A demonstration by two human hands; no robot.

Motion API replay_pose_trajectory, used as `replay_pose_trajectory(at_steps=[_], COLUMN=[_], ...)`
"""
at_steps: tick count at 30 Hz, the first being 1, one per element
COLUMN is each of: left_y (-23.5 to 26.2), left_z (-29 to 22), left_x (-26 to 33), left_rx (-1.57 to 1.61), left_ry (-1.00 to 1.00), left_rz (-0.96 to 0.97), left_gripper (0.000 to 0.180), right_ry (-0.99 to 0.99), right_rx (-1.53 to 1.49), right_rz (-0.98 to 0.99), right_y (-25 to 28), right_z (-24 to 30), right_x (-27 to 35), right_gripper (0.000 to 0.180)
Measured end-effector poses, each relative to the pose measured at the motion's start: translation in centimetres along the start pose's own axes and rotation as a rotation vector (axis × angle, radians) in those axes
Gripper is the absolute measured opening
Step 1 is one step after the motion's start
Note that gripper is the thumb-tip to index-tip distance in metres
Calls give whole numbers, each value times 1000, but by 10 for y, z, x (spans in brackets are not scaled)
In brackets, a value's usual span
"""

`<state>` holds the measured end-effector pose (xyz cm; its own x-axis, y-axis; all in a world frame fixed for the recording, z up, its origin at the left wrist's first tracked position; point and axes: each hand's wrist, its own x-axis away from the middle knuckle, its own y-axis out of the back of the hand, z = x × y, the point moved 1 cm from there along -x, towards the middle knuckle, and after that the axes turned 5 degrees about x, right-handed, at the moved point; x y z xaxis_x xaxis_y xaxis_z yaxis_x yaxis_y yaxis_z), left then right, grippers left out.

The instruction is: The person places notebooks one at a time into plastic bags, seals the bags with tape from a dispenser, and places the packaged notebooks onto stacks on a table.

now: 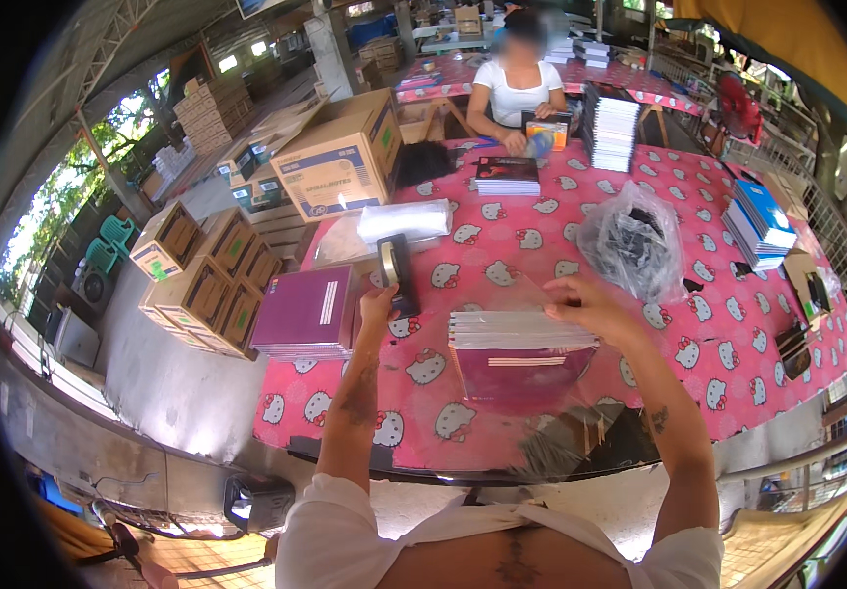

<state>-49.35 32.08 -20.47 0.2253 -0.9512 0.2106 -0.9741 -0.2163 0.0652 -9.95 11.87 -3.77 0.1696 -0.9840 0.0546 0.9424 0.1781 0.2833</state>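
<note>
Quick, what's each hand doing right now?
Left hand: closed on a tape dispenser.
Right hand: pinching the clear plastic bag around the notebook stack.

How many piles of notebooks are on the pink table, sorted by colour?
Maroon piles: 3, one by the left hand, one under the right hand inside a clear bag, one near the seated person
Blue piles: 1
White-edged tall piles: 1
Total: 5

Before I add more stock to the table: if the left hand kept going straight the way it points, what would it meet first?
The left hand points up the table. Right ahead is the black tape dispenser, which it seems to touch already. Beyond lies the stack of clear bags. Depth is hard to judge.
</note>
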Motion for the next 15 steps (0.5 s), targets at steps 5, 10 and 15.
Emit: replay_pose_trajectory(at_steps=[5, 10, 15], left_y=[-19, 27, 19], left_z=[23, 34, -95], left_x=[23, 37, 56], left_rx=[453, 110, -1221], left_ry=[-239, -25, -635], left_rz=[-21, -137, -201], left_gripper=[8, 17, 21], right_ry=[-101, -90, -56], right_rx=[-18, -19, -44], right_rz=[14, 52, 0], right_y=[-1, -9, -9], right_z=[3, 12, 15], right_x=[6, 0, 4], right_gripper=[52, 52, 53])
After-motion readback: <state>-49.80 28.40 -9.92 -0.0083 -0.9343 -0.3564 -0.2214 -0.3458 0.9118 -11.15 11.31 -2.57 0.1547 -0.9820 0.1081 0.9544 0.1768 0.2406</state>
